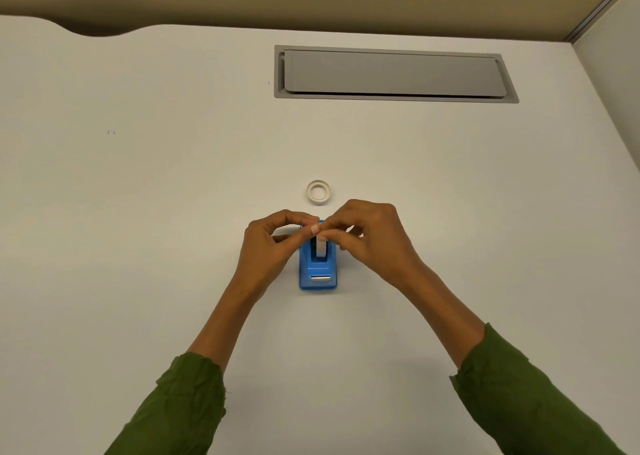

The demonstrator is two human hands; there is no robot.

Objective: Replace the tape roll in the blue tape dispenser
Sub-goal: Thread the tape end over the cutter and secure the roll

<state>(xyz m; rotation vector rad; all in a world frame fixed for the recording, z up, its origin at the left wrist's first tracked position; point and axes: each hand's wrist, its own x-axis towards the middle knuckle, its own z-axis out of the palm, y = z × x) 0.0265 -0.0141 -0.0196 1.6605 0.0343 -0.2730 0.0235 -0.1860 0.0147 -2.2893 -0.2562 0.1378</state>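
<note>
Head view, nearest first: two green sleeves enter from the bottom edge, and both forearms converge over the middle of the white desk. The blue dispenser stands on the desk between the wrists, with its metal cutter at the near end and unobstructed. A white roll sits edge-up in the dispenser's central slot; whether it is fully seated on its hub cannot be told, because the fingers cover the far part of the slot. The left hand has its fingers curled, with thumb and fingertips closing at the top of the roll; the right hand meets it from the other side in the same pinching grip. Whether the fingertips hold the roll itself or a loose tape end is too small to resolve. Just beyond the hands, a second ring lies flat on the desk, apart from the dispenser; it appears thin-walled, so it is probably the removed spent roll, although this is a judgement. On that reading, removal is complete and insertion is at or near its end. Remaining steps are likely drawing the tape end forward to the cutter and releasing both hands. Farther back, a grey cable hatch is set flush in the desk.
</note>
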